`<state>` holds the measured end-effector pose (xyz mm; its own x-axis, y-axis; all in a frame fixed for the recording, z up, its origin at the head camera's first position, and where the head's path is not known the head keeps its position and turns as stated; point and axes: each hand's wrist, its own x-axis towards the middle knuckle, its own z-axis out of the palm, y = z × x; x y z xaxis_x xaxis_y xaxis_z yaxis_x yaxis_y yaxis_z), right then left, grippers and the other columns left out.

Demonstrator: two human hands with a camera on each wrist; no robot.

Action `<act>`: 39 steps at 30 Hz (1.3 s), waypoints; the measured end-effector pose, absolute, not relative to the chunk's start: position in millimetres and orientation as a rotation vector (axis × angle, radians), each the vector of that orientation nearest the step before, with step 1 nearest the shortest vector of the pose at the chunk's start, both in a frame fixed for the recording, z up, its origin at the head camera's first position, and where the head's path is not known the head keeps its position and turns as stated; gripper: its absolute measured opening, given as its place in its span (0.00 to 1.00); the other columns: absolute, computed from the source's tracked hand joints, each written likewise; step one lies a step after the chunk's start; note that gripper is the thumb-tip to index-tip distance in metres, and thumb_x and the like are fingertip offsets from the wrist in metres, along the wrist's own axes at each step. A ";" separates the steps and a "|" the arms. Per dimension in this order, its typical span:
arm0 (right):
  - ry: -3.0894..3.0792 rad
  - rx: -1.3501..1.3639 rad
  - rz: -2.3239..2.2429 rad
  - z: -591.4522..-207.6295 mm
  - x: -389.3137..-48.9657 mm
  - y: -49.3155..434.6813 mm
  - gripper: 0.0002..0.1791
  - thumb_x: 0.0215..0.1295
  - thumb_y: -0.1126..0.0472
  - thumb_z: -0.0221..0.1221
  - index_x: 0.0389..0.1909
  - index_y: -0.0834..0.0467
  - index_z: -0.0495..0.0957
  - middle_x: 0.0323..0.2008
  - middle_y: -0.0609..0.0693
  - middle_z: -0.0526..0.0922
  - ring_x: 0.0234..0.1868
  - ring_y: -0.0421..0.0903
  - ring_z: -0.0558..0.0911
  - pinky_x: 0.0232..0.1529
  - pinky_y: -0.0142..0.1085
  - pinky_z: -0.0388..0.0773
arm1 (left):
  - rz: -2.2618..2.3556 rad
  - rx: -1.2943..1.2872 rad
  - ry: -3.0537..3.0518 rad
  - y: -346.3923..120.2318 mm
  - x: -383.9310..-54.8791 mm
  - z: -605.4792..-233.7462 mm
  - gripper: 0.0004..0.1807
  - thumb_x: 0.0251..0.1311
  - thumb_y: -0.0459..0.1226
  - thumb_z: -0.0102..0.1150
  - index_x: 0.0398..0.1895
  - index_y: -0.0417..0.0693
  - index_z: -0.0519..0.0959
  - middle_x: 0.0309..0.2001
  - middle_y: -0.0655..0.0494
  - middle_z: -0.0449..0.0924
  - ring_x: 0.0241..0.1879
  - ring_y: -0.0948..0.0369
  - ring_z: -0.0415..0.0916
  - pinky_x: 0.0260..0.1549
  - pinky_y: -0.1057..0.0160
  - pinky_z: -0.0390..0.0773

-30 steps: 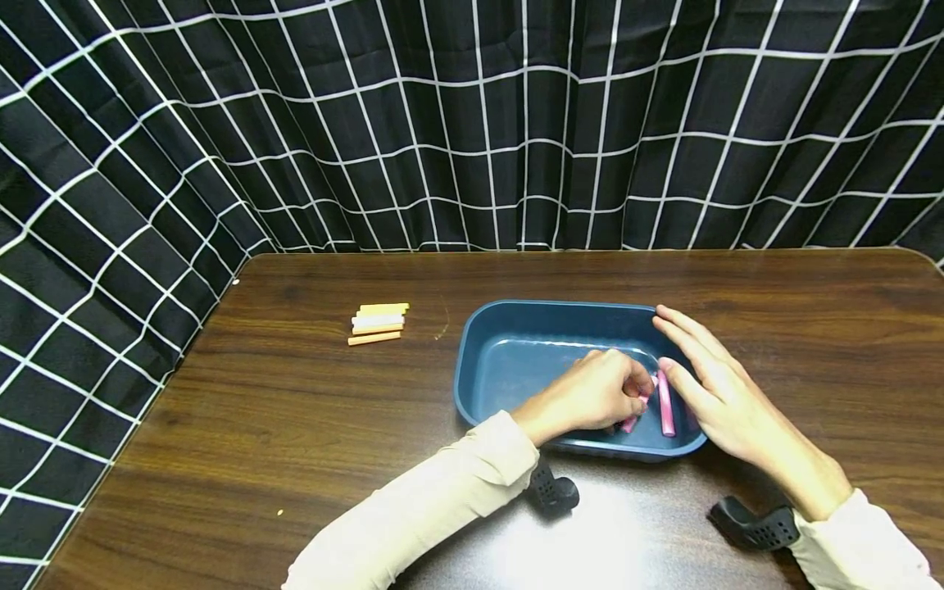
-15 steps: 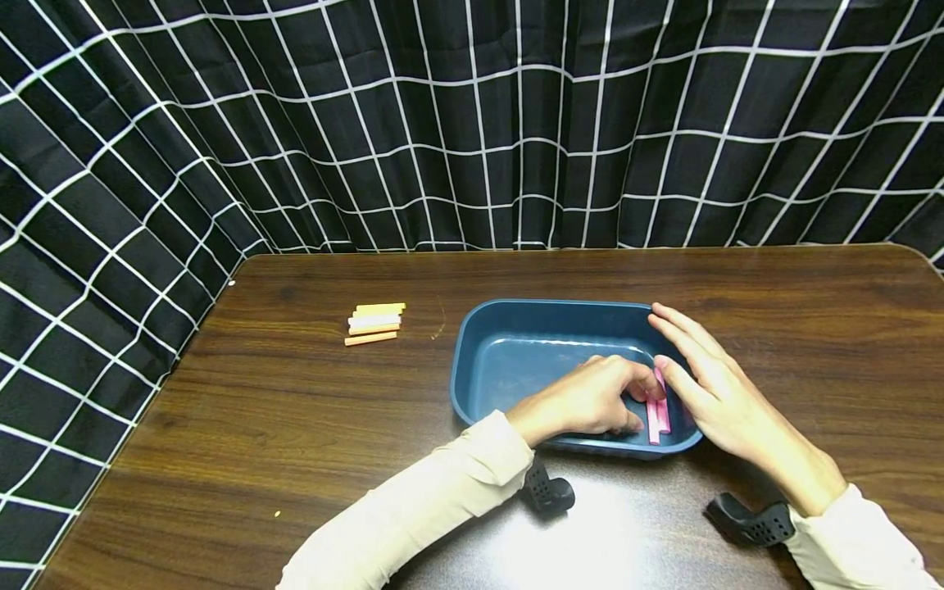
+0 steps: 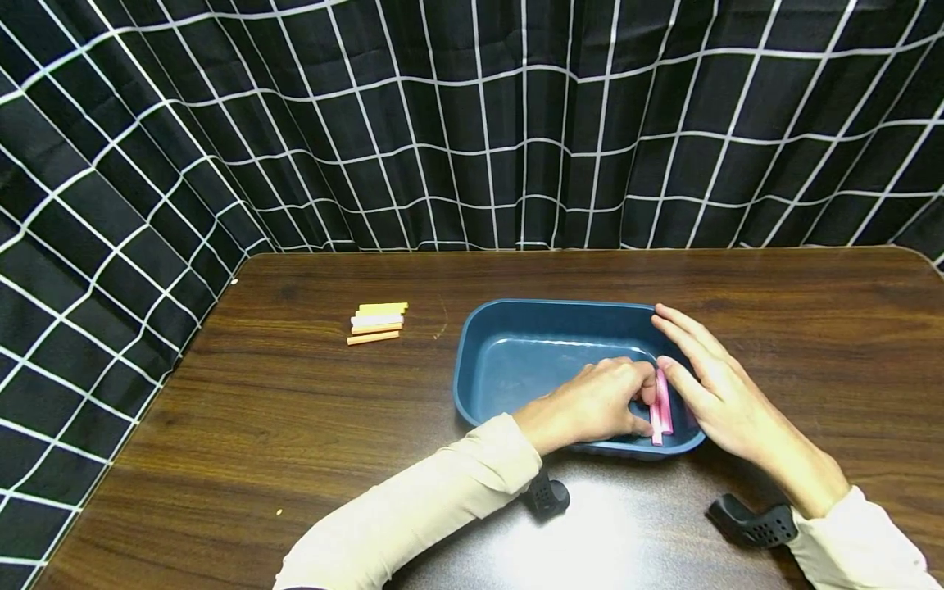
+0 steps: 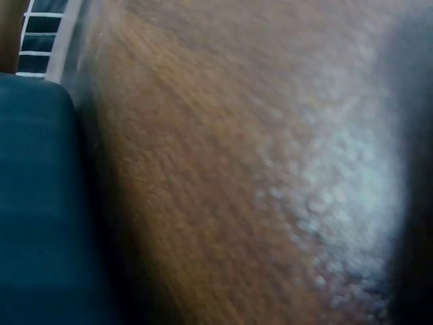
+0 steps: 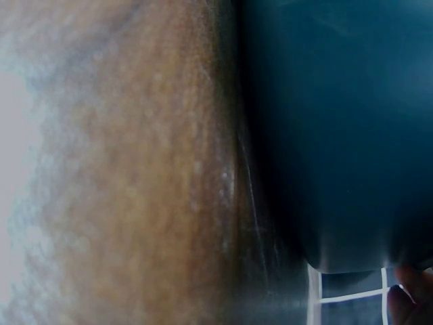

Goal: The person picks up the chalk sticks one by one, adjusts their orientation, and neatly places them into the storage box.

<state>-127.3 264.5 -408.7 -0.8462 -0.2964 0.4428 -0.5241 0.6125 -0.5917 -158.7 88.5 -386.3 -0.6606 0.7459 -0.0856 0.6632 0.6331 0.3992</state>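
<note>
Two pink chalk sticks (image 3: 666,410) lie side by side at the right end of a blue plastic bin (image 3: 546,302). My left hand (image 3: 590,406) reaches over the bin's near rim, bent fingers and thumb touching the left stick, a gap between thumb and forefinger. My right hand (image 3: 726,401) rests along the bin's right side with fingers extended, fingertips at the far right corner and thumb just inside the rim beside the sticks. Both wrist views show mostly the bin's outer wall (image 4: 34,196) and tabletop; some right fingertips (image 5: 404,305) appear at the right wrist view's lower corner.
A row of chalk sticks (image 3: 378,320), yellow, white and orange, lies left of the bin on the brown wooden table (image 3: 243,410). Black curtain with a white grid (image 3: 472,123) hangs behind and to the left. Black wrist mounts (image 3: 754,524) sit below both hands.
My left hand had a pink stick in its fingers; that stick now lies against the other one. The left fingers let go, then came back against it. My right hand stays put.
</note>
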 end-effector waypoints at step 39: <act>-2.553 0.658 1.076 -406.3 -125.6 263.7 0.27 0.72 0.67 0.51 0.71 0.64 0.63 0.72 0.63 0.63 0.71 0.20 0.53 0.65 0.12 0.45 | 0.646 1.136 2.595 57.5 -160.2 -370.0 0.14 0.59 0.44 0.69 0.48 0.56 0.81 0.38 0.64 0.83 0.37 0.72 0.76 0.33 0.77 0.69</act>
